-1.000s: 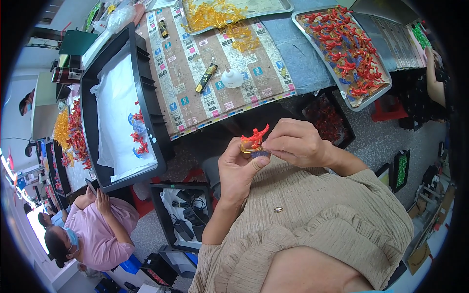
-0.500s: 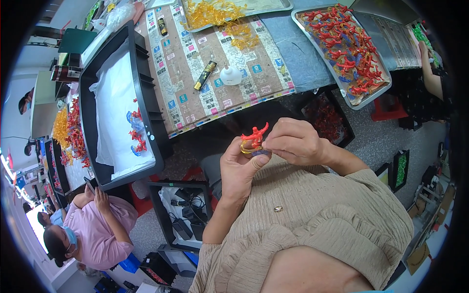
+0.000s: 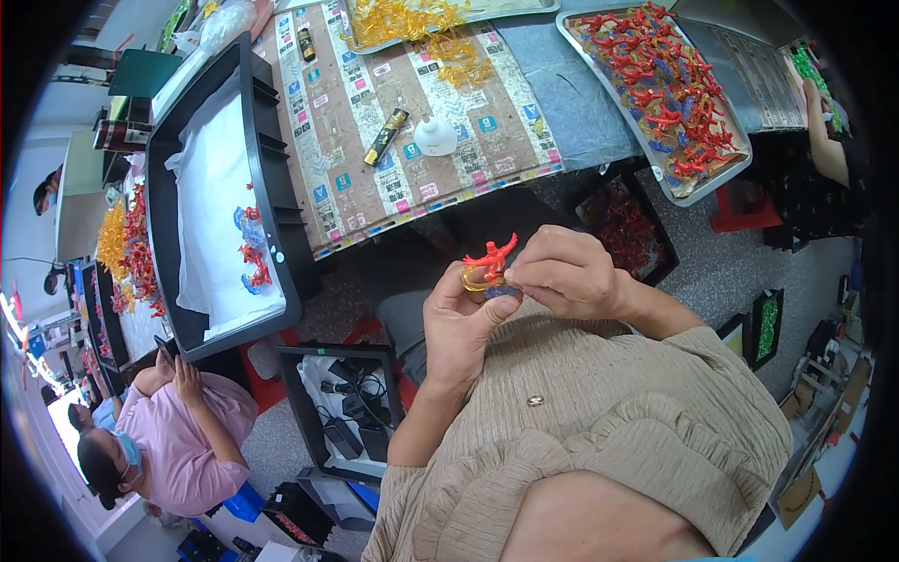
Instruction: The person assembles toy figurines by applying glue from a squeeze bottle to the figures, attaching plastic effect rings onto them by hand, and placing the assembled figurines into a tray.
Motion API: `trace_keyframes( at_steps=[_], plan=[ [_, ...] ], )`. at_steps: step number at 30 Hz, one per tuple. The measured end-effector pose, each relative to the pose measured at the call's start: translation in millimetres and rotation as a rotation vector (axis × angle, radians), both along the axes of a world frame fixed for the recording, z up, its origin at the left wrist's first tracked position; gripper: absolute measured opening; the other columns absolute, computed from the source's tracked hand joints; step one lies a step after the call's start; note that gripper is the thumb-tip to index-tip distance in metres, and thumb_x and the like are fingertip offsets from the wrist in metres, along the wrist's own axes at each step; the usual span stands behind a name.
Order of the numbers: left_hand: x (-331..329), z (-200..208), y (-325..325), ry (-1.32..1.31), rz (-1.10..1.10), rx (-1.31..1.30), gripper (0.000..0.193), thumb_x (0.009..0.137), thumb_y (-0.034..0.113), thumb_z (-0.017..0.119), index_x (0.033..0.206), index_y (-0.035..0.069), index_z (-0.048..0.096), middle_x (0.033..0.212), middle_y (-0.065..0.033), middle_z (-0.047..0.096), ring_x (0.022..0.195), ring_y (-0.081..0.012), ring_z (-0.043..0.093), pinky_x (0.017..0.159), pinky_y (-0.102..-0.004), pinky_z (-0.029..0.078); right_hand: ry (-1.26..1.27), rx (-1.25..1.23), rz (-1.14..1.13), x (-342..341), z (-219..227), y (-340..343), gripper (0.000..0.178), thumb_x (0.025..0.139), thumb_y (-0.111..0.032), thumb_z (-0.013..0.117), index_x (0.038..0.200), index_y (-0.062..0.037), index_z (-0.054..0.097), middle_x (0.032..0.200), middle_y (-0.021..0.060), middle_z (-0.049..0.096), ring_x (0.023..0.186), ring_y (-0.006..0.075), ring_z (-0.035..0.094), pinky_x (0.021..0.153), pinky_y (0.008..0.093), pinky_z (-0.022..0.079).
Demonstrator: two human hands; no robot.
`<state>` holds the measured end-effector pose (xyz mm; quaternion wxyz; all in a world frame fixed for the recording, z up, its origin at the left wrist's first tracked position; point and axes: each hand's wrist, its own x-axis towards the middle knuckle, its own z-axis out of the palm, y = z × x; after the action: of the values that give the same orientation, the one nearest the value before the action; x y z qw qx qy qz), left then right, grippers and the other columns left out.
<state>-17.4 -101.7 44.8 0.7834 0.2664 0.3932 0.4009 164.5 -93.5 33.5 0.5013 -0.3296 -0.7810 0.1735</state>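
A small red toy figurine [image 3: 491, 258] with outstretched arms is held upright in front of my chest. A clear yellow piece [image 3: 476, 280] curves around its lower part, with a clear blue piece [image 3: 499, 292] beneath. My left hand [image 3: 459, 323] is closed, its thumb and fingers gripping the toy from the left and below. From the right, my right hand [image 3: 569, 272] is closed in a pinch on the toy's lower side. The pinching fingertips hide the exact spot they grip.
The table [image 3: 356, 201] ahead holds a white squeeze bottle [image 3: 434, 138], a black-and-gold tube [image 3: 385, 138] and a tray of yellow pieces [image 3: 506, 11]. At right lies a tray full of red figurines [image 3: 688, 190]. A black bin [image 3: 298, 225] with several figurines stands left, near a seated person [image 3: 192, 436].
The view has shifted a little, so the table and bin sit slightly further left and up. Both hands keep nearly the same hold on the figurine.
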Motion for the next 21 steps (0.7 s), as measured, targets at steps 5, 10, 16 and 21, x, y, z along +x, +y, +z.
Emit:
trace_keyframes(
  at_steps=[5, 10, 16, 21],
  plan=[
    [3, -10, -8, 0.033, 0.021, 0.060, 0.035, 0.074, -0.002, 0.078, 0.106, -0.001, 0.063, 0.097, 0.0002, 0.054, 0.092, -0.0117, 0.060, 0.082, -0.0250, 0.049, -0.003, -0.017, -0.023, 1, -7, -5, 0.022, 0.066, 0.004, 0.074, 0.086, 0.0009, 0.066, 0.083, 0.0103, 0.062, 0.066, 0.0235, 0.061, 0.056, 0.0316, 0.050],
    [4, -19, -14, 0.056, 0.026, 0.178, 0.034, 0.076, -0.001, 0.077, 0.107, -0.002, 0.062, 0.100, -0.0006, 0.051, 0.092, -0.0121, 0.060, 0.082, -0.0250, 0.050, -0.001, -0.032, -0.030, 0, -12, -10, 0.023, 0.065, 0.004, 0.075, 0.086, 0.0007, 0.066, 0.082, 0.0100, 0.062, 0.066, 0.0232, 0.061, 0.056, 0.0314, 0.050],
    [8, -25, -18, 0.080, 0.096, 0.283, 0.026, 0.085, 0.003, 0.070, 0.108, -0.003, 0.062, 0.100, -0.0025, 0.050, 0.091, -0.0112, 0.059, 0.078, -0.0235, 0.051, 0.004, -0.027, -0.047, -3, -18, -14, 0.027, 0.065, 0.003, 0.074, 0.090, 0.0019, 0.064, 0.083, 0.0100, 0.061, 0.069, 0.0236, 0.061, 0.057, 0.0314, 0.049],
    [11, -30, -20, 0.219, 0.176, 0.372, 0.020, 0.088, 0.004, 0.066, 0.107, -0.004, 0.062, 0.099, -0.0031, 0.050, 0.088, -0.0099, 0.059, 0.074, -0.0222, 0.051, 0.016, -0.044, -0.067, -8, -22, -15, 0.026, 0.068, 0.005, 0.072, 0.092, 0.0030, 0.065, 0.084, 0.0105, 0.062, 0.070, 0.0235, 0.061, 0.058, 0.0310, 0.050]
  ],
)
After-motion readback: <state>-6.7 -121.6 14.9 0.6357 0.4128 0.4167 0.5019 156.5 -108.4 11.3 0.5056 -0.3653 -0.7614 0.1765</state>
